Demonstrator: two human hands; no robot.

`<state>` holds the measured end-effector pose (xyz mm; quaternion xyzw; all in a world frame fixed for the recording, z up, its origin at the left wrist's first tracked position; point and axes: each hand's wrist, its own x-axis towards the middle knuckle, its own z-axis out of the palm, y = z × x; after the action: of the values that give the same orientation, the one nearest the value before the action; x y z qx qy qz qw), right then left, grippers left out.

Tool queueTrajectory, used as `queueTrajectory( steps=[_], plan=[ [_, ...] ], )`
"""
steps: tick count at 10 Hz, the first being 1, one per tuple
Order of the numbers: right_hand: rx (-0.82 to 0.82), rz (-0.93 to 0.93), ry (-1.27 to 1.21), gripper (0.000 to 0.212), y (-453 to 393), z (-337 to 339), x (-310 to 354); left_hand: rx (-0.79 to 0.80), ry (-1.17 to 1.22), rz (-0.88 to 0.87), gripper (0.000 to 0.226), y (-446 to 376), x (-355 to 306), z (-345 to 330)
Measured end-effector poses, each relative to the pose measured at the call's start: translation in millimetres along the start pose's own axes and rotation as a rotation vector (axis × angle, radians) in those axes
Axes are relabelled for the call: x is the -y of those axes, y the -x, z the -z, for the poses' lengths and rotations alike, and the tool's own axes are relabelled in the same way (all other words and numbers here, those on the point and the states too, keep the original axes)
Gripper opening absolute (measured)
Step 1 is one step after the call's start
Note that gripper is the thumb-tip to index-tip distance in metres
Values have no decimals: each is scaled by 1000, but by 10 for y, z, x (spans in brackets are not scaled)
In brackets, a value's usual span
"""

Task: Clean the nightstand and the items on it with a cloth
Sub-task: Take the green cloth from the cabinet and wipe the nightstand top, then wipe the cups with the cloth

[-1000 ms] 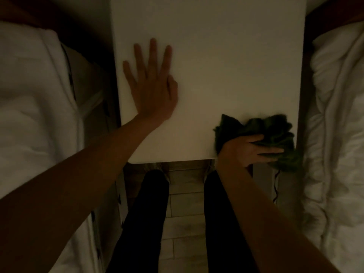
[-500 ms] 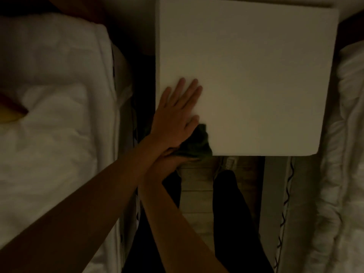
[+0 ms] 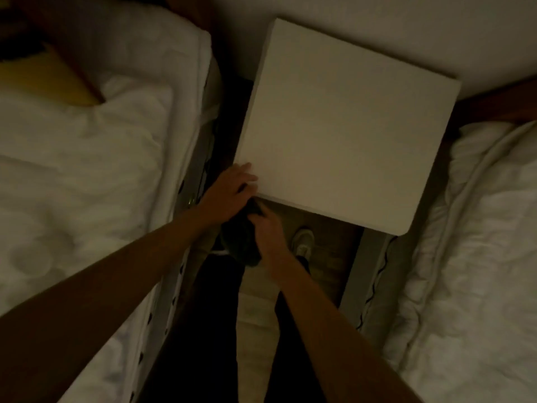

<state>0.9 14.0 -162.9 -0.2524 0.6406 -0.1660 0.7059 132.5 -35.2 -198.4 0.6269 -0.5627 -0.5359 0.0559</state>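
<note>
The white nightstand (image 3: 343,135) fills the upper middle of the head view, its top bare. My left hand (image 3: 229,190) rests with curled fingers on its near left corner. Just below that corner, off the top, my right hand (image 3: 267,228) grips the dark green cloth (image 3: 241,242), which hangs bunched in front of the nightstand's edge. The room is dim and part of the cloth is hidden by both hands.
A bed with white bedding (image 3: 87,184) lies on the left, with a yellow pillow (image 3: 49,80) at its top. Another white-covered bed (image 3: 479,242) lies on the right. My dark-trousered legs and a shoe (image 3: 303,242) stand on the wooden floor between them.
My right hand swept the cloth from the near right corner along the front edge to the near left corner and off the top. My left hand slid back to that corner and curled.
</note>
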Motion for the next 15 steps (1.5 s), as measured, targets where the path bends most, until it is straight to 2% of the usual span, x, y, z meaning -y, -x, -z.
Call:
queueTrajectory(
  steps=[1,2,3,4,5,6,7,8,9,10,11,12,13,15],
  plan=[
    [43,123,153,31,304,455,419,-16,311,74,27,315,-440,126],
    [71,324,368,41,552,908,814,-66,324,0,25,536,-943,223],
    [64,414,572,45,813,1159,1173,-148,447,35,17,642,-1444,350],
    [38,466,676,34,1053,1398,1585,-262,425,-13,15,792,-1966,566],
    [-13,536,809,27,1330,1605,1957,-359,411,-71,30,1011,-2431,823],
    [-12,612,766,19,1626,1732,2287,-315,480,-106,25,1251,-2817,1047],
    [25,560,637,18,1905,1766,2597,-302,424,-146,31,1438,-3116,1182],
    [174,555,648,22,2175,1892,2868,-410,384,-201,53,1591,-3358,1267],
    [260,646,731,32,2436,2013,3143,-515,308,-257,54,1732,-3593,1393],
    [284,674,859,48,2678,2073,3383,-653,161,-350,43,1871,-3750,1593],
    [294,720,926,47,2898,2082,3611,-723,151,-427,38,2034,-3868,1844],
    [231,828,912,36,3046,2025,3811,-640,149,-491,35,2244,-3975,2060],
    [159,951,902,30,3176,1915,3940,-546,3,-499,30,2512,-4005,2232],
    [25,1195,806,27,3378,1675,4045,-422,-198,-568,55,2766,-3815,2438]
  ],
)
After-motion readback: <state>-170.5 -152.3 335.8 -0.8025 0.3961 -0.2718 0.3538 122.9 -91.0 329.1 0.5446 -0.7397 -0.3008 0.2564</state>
